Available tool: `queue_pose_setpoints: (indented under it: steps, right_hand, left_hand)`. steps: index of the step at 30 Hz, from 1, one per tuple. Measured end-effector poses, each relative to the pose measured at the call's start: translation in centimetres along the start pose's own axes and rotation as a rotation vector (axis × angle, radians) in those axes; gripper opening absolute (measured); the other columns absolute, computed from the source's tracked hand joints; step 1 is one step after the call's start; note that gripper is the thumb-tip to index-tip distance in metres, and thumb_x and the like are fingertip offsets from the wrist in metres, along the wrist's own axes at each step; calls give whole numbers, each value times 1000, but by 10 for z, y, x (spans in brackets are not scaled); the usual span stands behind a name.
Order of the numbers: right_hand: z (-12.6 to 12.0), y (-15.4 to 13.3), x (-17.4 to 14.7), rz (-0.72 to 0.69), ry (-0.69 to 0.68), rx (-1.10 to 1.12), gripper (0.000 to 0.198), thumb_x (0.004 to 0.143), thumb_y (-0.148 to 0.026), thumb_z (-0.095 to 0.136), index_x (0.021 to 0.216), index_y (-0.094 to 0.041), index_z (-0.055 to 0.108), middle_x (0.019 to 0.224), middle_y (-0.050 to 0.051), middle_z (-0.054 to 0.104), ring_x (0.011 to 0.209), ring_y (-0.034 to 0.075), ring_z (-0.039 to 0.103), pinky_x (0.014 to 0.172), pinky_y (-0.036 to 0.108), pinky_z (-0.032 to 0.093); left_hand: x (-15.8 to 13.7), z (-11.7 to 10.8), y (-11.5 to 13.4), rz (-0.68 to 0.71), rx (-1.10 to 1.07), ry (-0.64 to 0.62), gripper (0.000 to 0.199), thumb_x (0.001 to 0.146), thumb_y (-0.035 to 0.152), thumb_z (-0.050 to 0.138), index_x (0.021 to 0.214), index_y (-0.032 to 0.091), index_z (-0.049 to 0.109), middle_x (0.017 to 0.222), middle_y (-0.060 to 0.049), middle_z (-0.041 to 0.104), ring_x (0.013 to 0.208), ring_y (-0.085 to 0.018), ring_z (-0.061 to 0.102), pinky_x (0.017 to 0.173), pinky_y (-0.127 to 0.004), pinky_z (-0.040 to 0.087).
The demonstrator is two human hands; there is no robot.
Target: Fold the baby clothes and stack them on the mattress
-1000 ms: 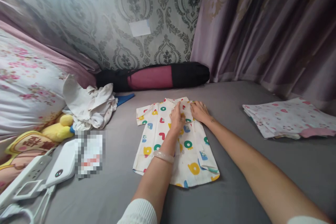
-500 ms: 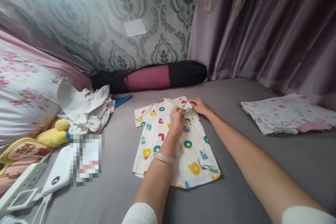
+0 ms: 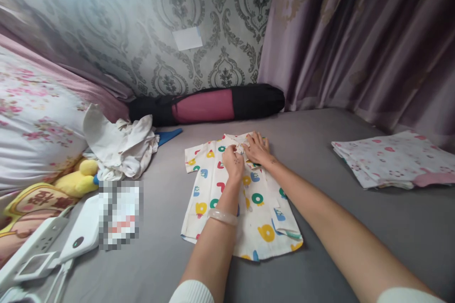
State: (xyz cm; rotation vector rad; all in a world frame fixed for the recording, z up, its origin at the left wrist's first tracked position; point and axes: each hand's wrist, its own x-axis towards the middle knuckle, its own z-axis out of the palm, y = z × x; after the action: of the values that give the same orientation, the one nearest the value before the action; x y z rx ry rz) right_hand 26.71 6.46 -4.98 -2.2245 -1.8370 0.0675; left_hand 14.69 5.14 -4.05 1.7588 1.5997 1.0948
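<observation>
A small white short-sleeved shirt (image 3: pixel 227 199) with colourful letter prints lies flat on the grey bed, collar away from me. Its left-hand sleeve sticks out, while the right-hand side is folded in over the front. My left hand (image 3: pixel 233 163), with a pale bangle at the wrist, is closed in a pinch on the cloth just below the collar. Beside it, my right hand (image 3: pixel 257 149) rests over the right shoulder and folded sleeve with its fingers spread, the thumb close to my left fingers. Both hands partly cover the collar area.
A folded floral cloth (image 3: pixel 394 158) lies at right. Along the wall stretches a black and maroon roll bag (image 3: pixel 206 105). At left are crumpled pale clothes (image 3: pixel 124 147), a yellow plush toy (image 3: pixel 80 180), a white device (image 3: pixel 80 234) with cables and a power strip (image 3: pixel 42 241).
My right hand has moved left from the shirt's right shoulder edge onto its front, beside my left hand. My left hand has shifted slightly left, its fingers more curled.
</observation>
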Motion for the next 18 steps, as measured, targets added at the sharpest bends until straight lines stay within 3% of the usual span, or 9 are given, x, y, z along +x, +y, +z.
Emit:
queue_pose_setpoints:
  steps: [5,12,18]
  right_hand:
    - [9,3,3,25,-39,-25,63,96,-51,24,149,-18,32,156,16,24,142,35,19,111,57,14]
    - [8,0,-1,27,36,-31,59,96,-50,27,146,-20,37,153,15,31,138,33,27,110,54,18]
    - [-3,-1,-10,63,90,39,56,98,-44,23,146,-19,37,154,14,31,139,29,28,111,52,19]
  left_hand:
    - [1,0,-7,-29,-5,38,38,77,6,42,110,14,60,103,-12,67,102,-25,59,93,-36,41]
    - [1,-3,-16,-54,-19,-53,36,81,11,44,114,12,58,106,-12,67,101,-21,62,91,-30,45]
    - [-12,-44,-16,22,144,-243,35,86,16,46,120,14,54,121,-12,62,111,-21,59,95,-32,44]
